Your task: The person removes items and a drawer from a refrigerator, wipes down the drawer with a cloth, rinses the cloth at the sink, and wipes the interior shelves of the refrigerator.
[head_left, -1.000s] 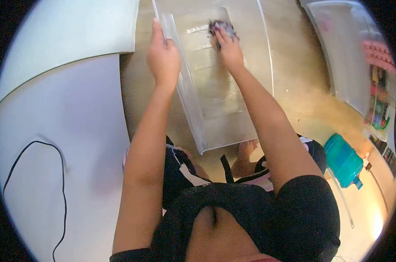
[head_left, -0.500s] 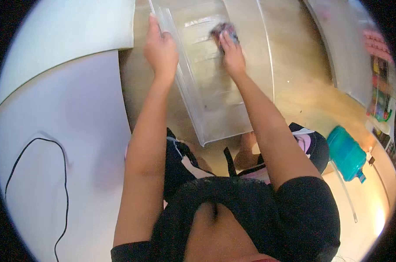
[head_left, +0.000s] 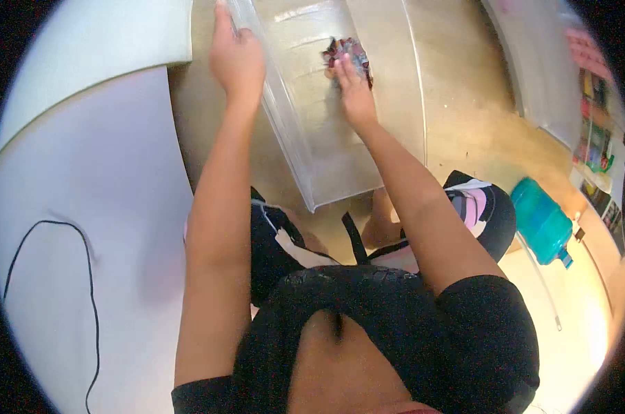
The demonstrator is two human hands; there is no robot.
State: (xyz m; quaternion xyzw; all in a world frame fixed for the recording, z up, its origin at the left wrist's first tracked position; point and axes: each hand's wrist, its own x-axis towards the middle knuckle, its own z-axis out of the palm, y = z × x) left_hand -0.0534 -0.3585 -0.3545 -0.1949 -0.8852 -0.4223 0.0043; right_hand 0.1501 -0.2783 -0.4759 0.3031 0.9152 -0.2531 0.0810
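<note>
A large clear plastic container point(head_left: 295, 159) lies between my feet, stretching away from me. My left hand point(head_left: 238, 65) is closed round its left rim near the top of the view, thumb and finger pinching the edge. Under the fingers of my right hand point(head_left: 357, 96) is a bunched, dark red, grey and white patterned cloth point(head_left: 348, 52), pressed against the container's ribbed inner surface. My right palm hides part of the cloth.
A white surface point(head_left: 98, 165) with a black cable point(head_left: 92, 276) is on the left. To the right, a teal water jug point(head_left: 541, 221) lies on its side on the floor, with a thin pale strip point(head_left: 540, 283) nearby. Shelved items point(head_left: 591, 117) stand at far right.
My right hand and the cloth have shifted slightly left across the plastic. The whole view has also moved a little, and the cloth shows sharper now. My left hand keeps its hold.
</note>
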